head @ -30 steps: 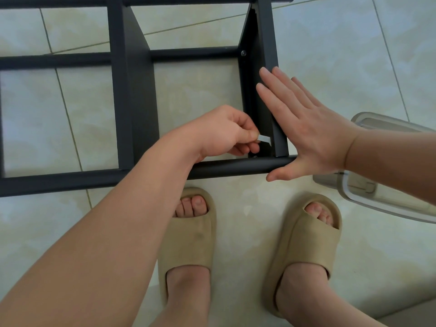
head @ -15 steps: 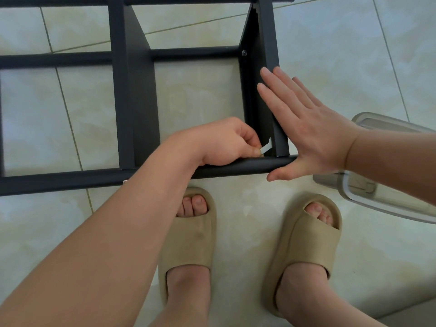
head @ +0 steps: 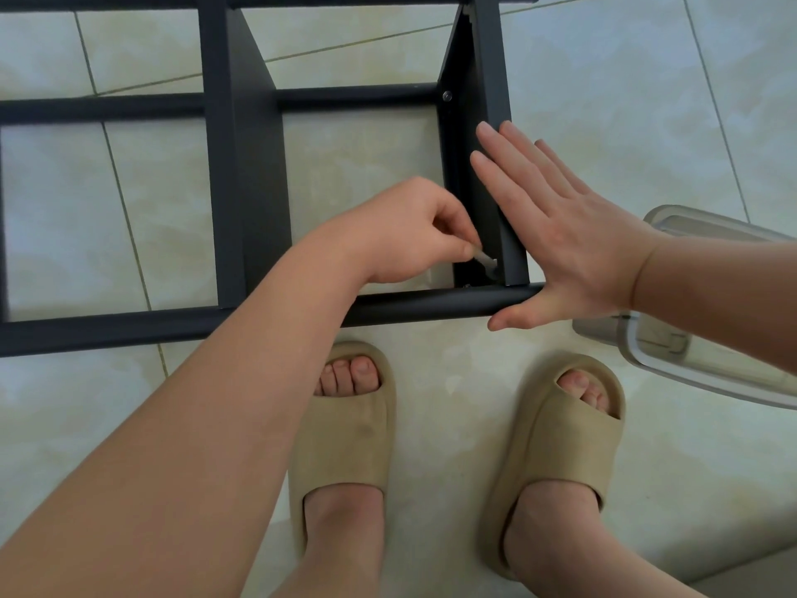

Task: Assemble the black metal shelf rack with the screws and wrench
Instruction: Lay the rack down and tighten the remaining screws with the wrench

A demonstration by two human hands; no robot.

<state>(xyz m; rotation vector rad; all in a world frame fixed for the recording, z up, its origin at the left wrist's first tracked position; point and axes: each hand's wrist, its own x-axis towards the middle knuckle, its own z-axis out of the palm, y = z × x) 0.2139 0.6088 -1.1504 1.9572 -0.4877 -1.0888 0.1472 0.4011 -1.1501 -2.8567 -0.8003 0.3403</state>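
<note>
Head view, only one. Black metal shelf rack [head: 241, 174] stands on the pale tiled floor [head: 625, 79], near tube rail just ahead of the tan slide sandals [head: 345, 429].

Left hand [head: 401, 230]: fingers curled shut, pinching the handle end of a small flat silver wrench [head: 485, 261]. Wrench head sits at the bottom inside corner where the right side panel meets the near rail. The screw itself is hidden behind the wrench and in shadow; can't tell how far in it is.

Right hand [head: 556, 235]: flat and fully open, holding nothing, palm pressed on the outer face of that side panel, thumb at the rail end.

A second screw head [head: 447, 95] shows higher up on the same panel, looks seated.

Judgement: tightening the lower corner screw. To do it well: keep the palm bracing so the panel stays square to the rail, seat the wrench fully before each turn, short arcs since the corner is cramped, don't let it slip.

Clear plastic lidded container [head: 673, 334] on the floor, partly under the right forearm. Contents not visible.
</note>
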